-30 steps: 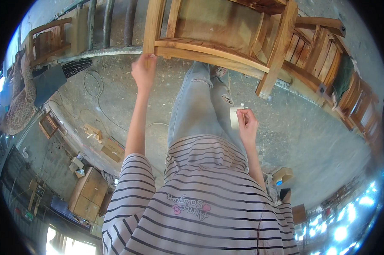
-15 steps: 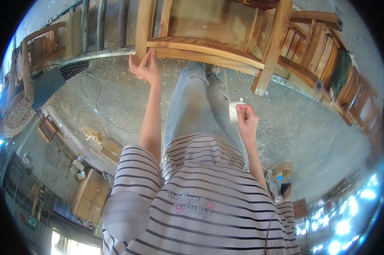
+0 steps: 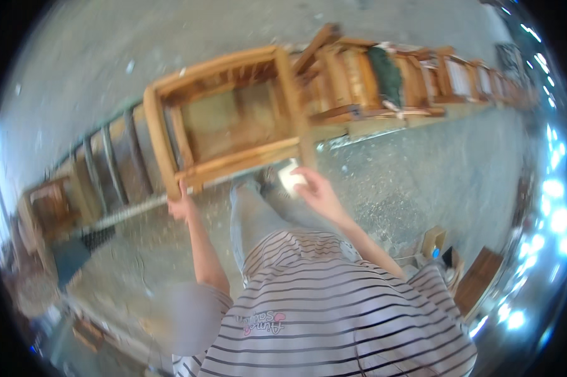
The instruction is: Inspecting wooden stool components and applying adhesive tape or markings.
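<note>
Head view, going from left to right: I see dark clutter and a small wooden piece low at the left edge, too blurred to name. Next comes the left hand (image 3: 181, 206), closed around the near corner post of the wooden chair frame (image 3: 223, 119), which lies tipped over on the ground with its open seat facing me. Just right of that, the right hand (image 3: 318, 191) is curled around a small white block (image 3: 291, 178), pinched between thumb and fingers and held just beside the frame's near rail at its right corner. I cannot tell whether the block touches the wood. Further right, a row of similar wooden frames (image 3: 415, 81) runs off toward the bright edge.

In my judgement, 2 things could go wrong. The frame rests on edge and only 1 hand steadies it, so a hard push from the block could make it slide or roll. The block is small, so it could also slip from the fingers if it catches on a corner.

The ground (image 3: 421, 176) is rough grey concrete, dusty, with boxes (image 3: 478, 279) near the person's right side. Strong light glares along the right rim.
</note>
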Demonstrator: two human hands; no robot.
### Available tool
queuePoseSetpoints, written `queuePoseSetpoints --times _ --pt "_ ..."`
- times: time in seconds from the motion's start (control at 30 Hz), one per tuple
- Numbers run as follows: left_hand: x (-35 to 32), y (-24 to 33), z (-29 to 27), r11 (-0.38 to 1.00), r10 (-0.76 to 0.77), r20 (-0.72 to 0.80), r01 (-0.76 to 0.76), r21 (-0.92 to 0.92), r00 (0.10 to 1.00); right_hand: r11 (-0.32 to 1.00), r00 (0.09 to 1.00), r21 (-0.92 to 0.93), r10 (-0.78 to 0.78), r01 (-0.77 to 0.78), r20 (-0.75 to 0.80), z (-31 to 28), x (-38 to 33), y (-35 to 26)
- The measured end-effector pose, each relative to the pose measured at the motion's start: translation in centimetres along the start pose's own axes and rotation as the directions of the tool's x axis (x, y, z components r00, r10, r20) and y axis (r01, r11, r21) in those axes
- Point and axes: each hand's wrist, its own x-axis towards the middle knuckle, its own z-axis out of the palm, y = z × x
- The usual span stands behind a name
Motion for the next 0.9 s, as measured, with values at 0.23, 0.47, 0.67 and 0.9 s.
queuePoseSetpoints --times 0.23,0.47,0.67,0.9 --pt "-3.8 8.6 -7.0 0.681 0.331 0.147 -0.128 -0.721 0.932 0.872 0.878 0.107 -0.479 0.477 -0.006 -0.1 2.7 -13.0" --pt "-15.2 26.2 -32.1 -0.117 0.904 -0.274 -0.427 -0.897 0.328 0.727 0.721 0.141 -0.686 0.672 0.098 4.2 2.4 -23.6" --pt "-17.6 30.2 -42.4 -0.291 0.892 -0.446 -0.655 -0.698 0.079 0.565 0.559 -0.047 -0.823 0.824 -0.098 4.4 0.5 -26.3" --pt "-21.3 31.8 -42.0 -0.4 0.85 -0.516 -0.766 -0.503 -0.106 0.617 0.61 0.008 -0.776 0.787 -0.16 2.1 -1.0 -26.4"
